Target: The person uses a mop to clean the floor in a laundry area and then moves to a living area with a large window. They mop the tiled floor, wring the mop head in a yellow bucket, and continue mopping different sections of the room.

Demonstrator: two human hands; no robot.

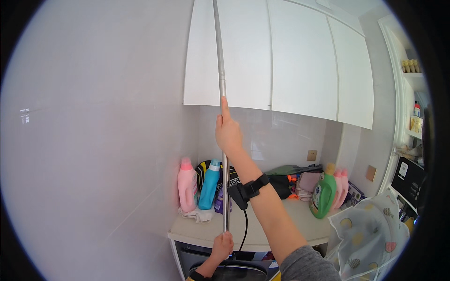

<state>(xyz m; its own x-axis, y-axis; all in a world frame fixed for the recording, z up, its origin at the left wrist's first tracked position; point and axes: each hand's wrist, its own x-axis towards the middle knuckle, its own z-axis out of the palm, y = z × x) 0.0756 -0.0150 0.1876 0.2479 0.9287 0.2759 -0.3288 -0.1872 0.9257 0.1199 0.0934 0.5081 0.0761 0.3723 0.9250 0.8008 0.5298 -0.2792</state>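
A long metal telescopic pole (225, 189) stands nearly upright before me, and its top runs out of the picture. Higher up, my right hand (228, 135) is wrapped around it, with the index finger stretched along the shaft. My left hand (222, 244) grips the pole low down, in front of the countertop's front edge. A black strap with a device (248, 189) and a cable sits on my right forearm. Behind the pole hang white wall cabinets (242, 56) with their doors closed. The pole's upper end is hidden from view.
The countertop (274, 224) bears a pink bottle (186, 186), a blue bottle (210, 186), a green jug (323, 193) and folded cloths (309, 182). Below is a front-loading washing machine (190, 254). A fruit-patterned cover (365, 235) and open shelves (416, 77) are on the right; a tiled wall (98, 123) on the left.
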